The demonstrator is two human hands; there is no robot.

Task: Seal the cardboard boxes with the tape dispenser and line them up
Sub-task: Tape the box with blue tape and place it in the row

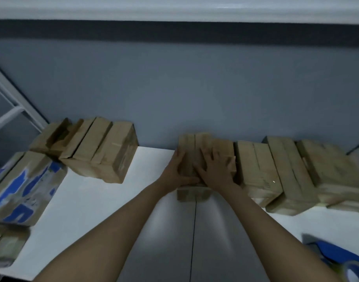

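A small taped cardboard box (201,143) stands at the far middle of the white table (89,204), at the left end of a row of boxes (286,176) that runs to the right. My left hand (175,169) lies against the box's left side with the thumb along its near edge. My right hand (215,169) rests flat on its top, fingers spread. A blue tape dispenser (341,259) lies at the lower right corner, partly cut off by the frame.
A second group of cardboard boxes (97,151) sits at the far left by the wall. A larger box with blue print (24,188) stands on the left edge, another small box (5,245) below it. A blue-grey wall (174,88) backs the table.
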